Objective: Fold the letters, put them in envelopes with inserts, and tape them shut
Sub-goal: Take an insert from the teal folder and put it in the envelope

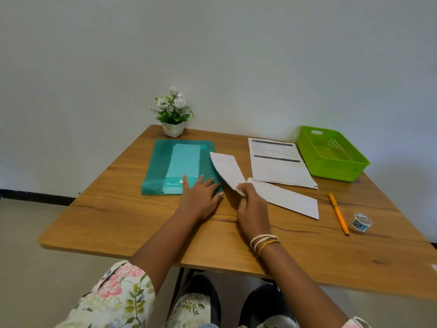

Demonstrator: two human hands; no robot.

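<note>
Head view shows your right hand (248, 197) pinching an envelope (227, 170) lifted beside the teal folder (160, 166), which your flat, released left hand (199, 195) presses. Relax that press and the folder may slide, dragging envelopes askew.

We see a white rectangular envelope (226, 170) lifted at a tilt beside the teal plastic folder (160, 166), which shows pale paper inside. A folded white letter (287, 198) lies flat near printed sheets (280, 165); the clear tape roll (361, 222) sits well apart.
</note>
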